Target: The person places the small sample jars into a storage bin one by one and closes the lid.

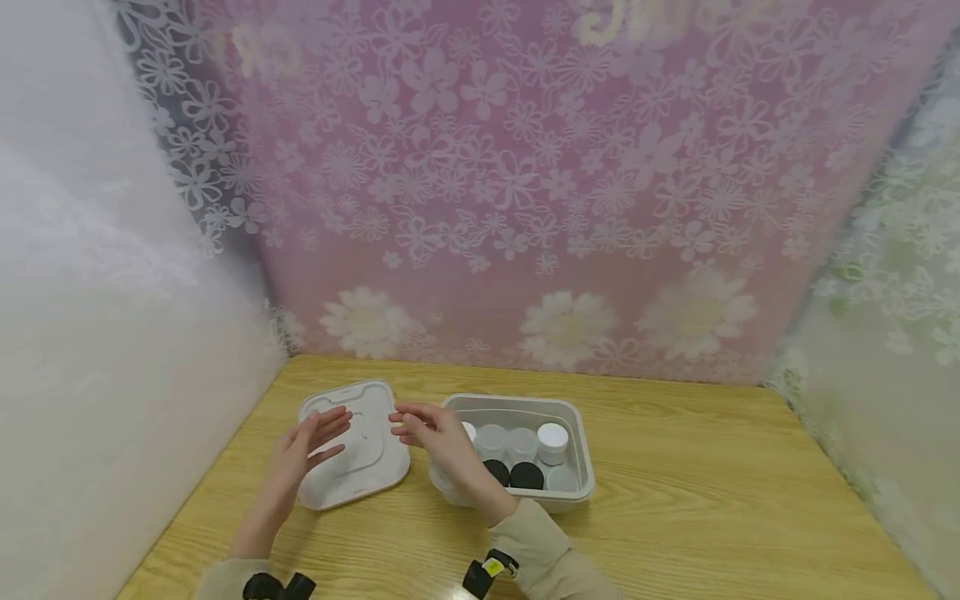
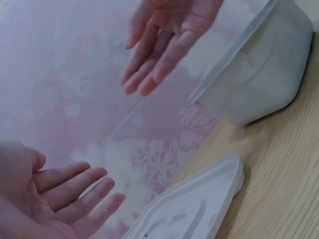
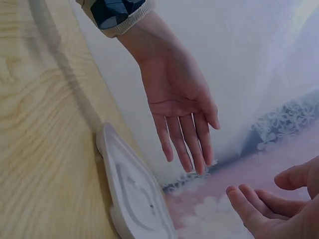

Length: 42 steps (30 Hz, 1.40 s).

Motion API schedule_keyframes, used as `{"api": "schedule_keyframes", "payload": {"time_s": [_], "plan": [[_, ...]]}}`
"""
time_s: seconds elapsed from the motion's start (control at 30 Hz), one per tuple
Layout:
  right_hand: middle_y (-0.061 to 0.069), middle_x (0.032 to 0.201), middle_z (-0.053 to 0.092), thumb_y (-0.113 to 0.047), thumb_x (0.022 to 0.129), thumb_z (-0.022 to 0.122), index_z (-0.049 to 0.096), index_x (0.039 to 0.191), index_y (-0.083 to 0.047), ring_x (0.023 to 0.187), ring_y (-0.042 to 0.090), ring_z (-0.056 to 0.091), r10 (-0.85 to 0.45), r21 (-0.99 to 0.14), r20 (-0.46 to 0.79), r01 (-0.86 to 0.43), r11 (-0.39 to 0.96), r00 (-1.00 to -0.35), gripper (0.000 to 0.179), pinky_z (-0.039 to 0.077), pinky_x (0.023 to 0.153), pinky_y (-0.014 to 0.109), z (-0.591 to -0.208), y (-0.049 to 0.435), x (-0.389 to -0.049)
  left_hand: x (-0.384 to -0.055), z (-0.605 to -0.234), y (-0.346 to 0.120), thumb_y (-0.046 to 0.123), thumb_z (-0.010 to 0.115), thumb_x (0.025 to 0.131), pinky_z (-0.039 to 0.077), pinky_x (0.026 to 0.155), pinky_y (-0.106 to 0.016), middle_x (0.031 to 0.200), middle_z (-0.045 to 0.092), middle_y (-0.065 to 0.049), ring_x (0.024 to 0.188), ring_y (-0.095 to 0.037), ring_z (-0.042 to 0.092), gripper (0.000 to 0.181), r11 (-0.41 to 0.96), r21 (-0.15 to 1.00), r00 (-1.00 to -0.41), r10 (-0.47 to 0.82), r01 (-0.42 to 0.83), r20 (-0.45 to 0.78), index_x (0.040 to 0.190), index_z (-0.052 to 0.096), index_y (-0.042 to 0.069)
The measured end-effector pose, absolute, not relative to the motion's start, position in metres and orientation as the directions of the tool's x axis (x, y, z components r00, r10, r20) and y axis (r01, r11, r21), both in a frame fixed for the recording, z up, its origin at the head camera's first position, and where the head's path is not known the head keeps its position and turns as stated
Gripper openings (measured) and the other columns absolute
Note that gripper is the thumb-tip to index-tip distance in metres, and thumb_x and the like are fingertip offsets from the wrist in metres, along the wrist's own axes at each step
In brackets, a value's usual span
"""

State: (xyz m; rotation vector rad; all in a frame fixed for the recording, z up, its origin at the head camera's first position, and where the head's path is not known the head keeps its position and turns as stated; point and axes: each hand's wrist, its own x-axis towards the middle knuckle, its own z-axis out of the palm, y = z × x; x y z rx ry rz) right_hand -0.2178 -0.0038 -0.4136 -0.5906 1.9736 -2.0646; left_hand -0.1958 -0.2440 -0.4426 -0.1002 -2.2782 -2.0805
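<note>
My left hand hovers over the white lid, palm turned inward and fingers nearly straight, holding nothing. Facing it, my right hand is raised between the lid and the white plastic tub, its fingers loosely extended and nothing in them. Both palms show in the left wrist view, where the right hand is above and the left hand below. The tub holds several round jars: a white-capped jar, a black-capped jar and clear-looking ones. My right hand and forearm cover the tub's left part.
Everything rests on a wood-grain table. A pink floral curtain hangs behind its back edge. A pale sheet closes the left side, and a floral sheet the right. The lid lies flat left of the tub.
</note>
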Motion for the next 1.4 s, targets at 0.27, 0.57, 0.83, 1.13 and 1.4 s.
{"api": "schedule_keyframes", "payload": {"time_s": [0.27, 0.57, 0.83, 1.13, 1.4], "plan": [[0.025, 0.130, 0.065, -0.010, 0.106, 0.051, 0.057, 0.137, 0.011, 0.122, 0.038, 0.063, -0.341, -0.991, 0.064, -0.100, 0.089, -0.938, 0.037, 0.053, 0.100, 0.041, -0.425, -0.035, -0.223, -0.190, -0.453, -0.288, 0.027, 0.033, 0.113, 0.056, 0.091, -0.024, 0.120, 0.072, 0.003, 0.100, 0.004, 0.068, 0.055, 0.056, 0.997, -0.990, -0.131, -0.056, -0.048, 0.147, 0.039, -0.016], [0.030, 0.155, 0.038, -0.019, 0.104, 0.050, 0.037, 0.149, 0.016, 0.145, 0.045, 0.034, -0.293, -0.951, -0.060, -0.035, 0.309, -0.954, 0.058, 0.029, 0.119, 0.053, -0.437, -0.053, -0.225, -0.189, -0.469, -0.310, 0.013, 0.036, 0.111, 0.058, 0.086, -0.024, 0.132, 0.059, -0.032, 0.091, 0.004, 0.068, 0.048, 0.187, 0.967, -0.976, -0.160, -0.175, -0.146, 0.143, 0.038, -0.022], [0.033, 0.158, 0.029, -0.017, 0.104, 0.051, 0.029, 0.152, 0.016, 0.148, 0.048, 0.026, -0.251, -0.969, -0.175, 0.122, 0.215, -0.952, 0.062, 0.024, 0.120, 0.056, -0.446, -0.061, -0.221, -0.192, -0.479, -0.313, 0.013, 0.046, 0.109, 0.060, 0.081, -0.027, 0.124, 0.067, -0.027, 0.088, -0.002, 0.071, 0.050, 0.162, 0.960, -0.970, -0.128, -0.228, -0.208, 0.144, 0.037, -0.023], [0.032, 0.159, 0.028, -0.016, 0.102, 0.051, 0.036, 0.146, 0.020, 0.149, 0.048, 0.022, -0.227, -0.971, -0.221, 0.192, 0.144, -0.949, 0.059, 0.022, 0.121, 0.055, -0.447, -0.063, -0.221, -0.193, -0.487, -0.324, 0.001, 0.058, 0.101, 0.059, 0.070, -0.021, 0.105, 0.075, -0.010, 0.076, 0.000, 0.068, 0.048, 0.199, 0.953, -0.962, -0.194, -0.229, -0.191, 0.140, 0.043, -0.023], [0.006, 0.084, 0.056, -0.001, 0.097, 0.047, 0.060, 0.092, 0.011, 0.080, 0.018, 0.054, -0.243, -0.969, -0.208, 0.233, -0.079, -0.948, 0.019, 0.051, 0.081, 0.031, -0.446, -0.064, -0.221, -0.185, -0.475, -0.342, -0.001, 0.063, 0.098, 0.058, 0.074, -0.020, 0.093, 0.073, 0.011, 0.081, 0.000, 0.069, 0.043, 0.025, 0.972, -0.961, -0.153, -0.236, -0.229, 0.136, 0.052, -0.019]]}}
